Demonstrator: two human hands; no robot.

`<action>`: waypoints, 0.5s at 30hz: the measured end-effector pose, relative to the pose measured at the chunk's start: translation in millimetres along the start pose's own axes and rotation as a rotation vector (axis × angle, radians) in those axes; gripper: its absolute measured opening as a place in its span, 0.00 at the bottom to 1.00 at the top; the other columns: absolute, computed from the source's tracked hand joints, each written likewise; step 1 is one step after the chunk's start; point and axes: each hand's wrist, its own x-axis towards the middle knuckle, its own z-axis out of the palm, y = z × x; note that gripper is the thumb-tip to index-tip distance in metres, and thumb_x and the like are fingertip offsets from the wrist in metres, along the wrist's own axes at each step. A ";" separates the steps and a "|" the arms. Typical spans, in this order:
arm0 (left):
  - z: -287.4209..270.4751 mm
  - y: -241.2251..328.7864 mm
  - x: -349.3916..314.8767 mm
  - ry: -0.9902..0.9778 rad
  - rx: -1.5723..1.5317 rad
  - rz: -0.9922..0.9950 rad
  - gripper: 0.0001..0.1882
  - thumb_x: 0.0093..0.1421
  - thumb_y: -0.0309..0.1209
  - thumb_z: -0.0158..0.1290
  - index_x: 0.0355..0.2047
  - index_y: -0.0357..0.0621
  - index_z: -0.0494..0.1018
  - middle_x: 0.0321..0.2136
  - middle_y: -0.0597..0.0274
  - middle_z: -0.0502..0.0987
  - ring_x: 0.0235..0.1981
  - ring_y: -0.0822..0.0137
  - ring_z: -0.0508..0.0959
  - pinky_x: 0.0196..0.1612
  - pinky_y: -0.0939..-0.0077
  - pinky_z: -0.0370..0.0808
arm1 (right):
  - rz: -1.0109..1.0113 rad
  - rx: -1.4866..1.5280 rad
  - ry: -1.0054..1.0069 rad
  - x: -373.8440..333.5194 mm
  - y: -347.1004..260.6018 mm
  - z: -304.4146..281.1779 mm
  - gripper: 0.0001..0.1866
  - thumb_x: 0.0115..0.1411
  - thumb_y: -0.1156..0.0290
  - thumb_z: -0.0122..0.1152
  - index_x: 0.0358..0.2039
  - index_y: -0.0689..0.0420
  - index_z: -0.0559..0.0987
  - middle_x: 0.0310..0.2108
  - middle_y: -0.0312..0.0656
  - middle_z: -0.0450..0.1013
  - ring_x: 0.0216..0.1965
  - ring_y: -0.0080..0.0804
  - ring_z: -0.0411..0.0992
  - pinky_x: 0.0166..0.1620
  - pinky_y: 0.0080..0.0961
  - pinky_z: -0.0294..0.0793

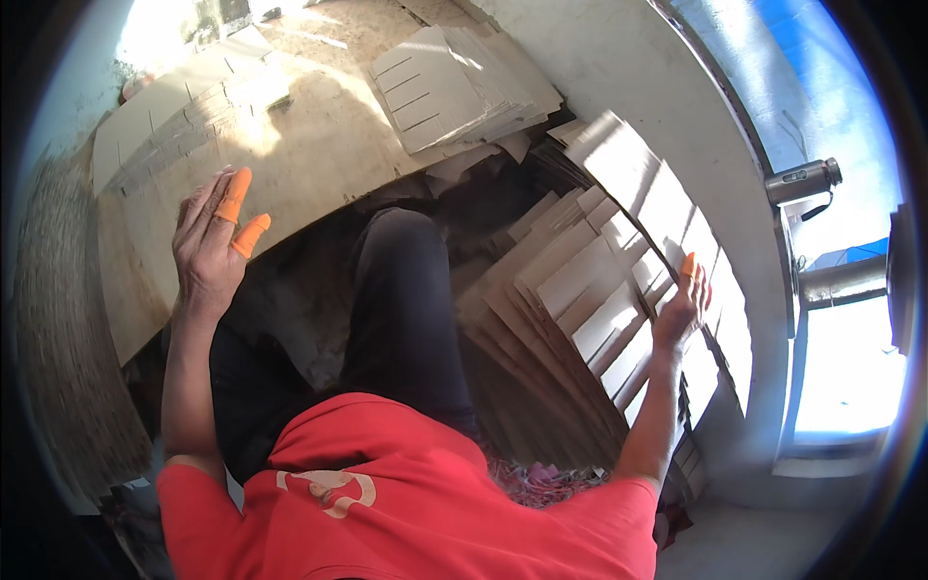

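Note:
My left hand (211,242) hovers over the near left part of a wooden tabletop (319,174), fingers stretched, nothing in it. Orange rubber finger cots cover its thumb and index finger. Out to the right, my right hand (681,314) lies against a tall stack of cardboard sheets (633,174), its fingers extended along them. An orange cot shows on one of its fingers. Under and left of that hand lean more cardboard pieces (580,280), in sun and shade. Whether its fingertips hook a sheet's edge is hard to see.
Slotted cardboard sheets (430,82) lie piled at the table's far right; another slotted row (174,111) stands at the far left. Layered stacked material (63,319) rises along the left side. A metal flask (804,182) is by the window. Shredded scraps (546,481) lie low on the right.

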 end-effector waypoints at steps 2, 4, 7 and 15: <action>9.1 0.7 -3.9 -0.039 0.014 -0.010 0.30 0.44 0.24 0.66 0.50 0.33 0.71 0.44 0.49 0.77 0.47 0.53 0.76 0.46 0.64 0.72 | 0.087 -0.056 -0.011 -26.9 46.5 25.2 0.29 0.57 0.84 0.45 0.61 0.54 0.66 0.58 0.45 0.67 0.62 0.40 0.62 0.63 0.46 0.55; 16.1 0.4 -9.9 -0.075 0.007 -0.033 0.31 0.44 0.23 0.65 0.50 0.34 0.71 0.45 0.49 0.77 0.48 0.53 0.76 0.48 0.63 0.72 | 0.142 -0.105 -0.026 -45.2 66.8 38.9 0.27 0.59 0.82 0.44 0.60 0.54 0.67 0.56 0.45 0.69 0.60 0.40 0.64 0.61 0.47 0.57; 25.9 2.8 -11.0 -0.084 -0.011 -0.042 0.30 0.44 0.22 0.65 0.50 0.34 0.71 0.44 0.49 0.77 0.47 0.53 0.76 0.47 0.63 0.72 | 0.134 0.036 -0.074 -61.1 82.4 58.1 0.27 0.59 0.81 0.45 0.60 0.55 0.66 0.54 0.48 0.70 0.58 0.43 0.66 0.61 0.45 0.59; 34.8 1.8 -18.0 -0.117 -0.080 -0.073 0.23 0.44 0.22 0.64 0.43 0.34 0.73 0.38 0.51 0.78 0.41 0.54 0.78 0.45 0.63 0.72 | 0.201 0.518 -0.675 -36.2 83.4 34.0 0.31 0.54 0.74 0.64 0.60 0.60 0.67 0.61 0.50 0.62 0.64 0.44 0.58 0.63 0.34 0.57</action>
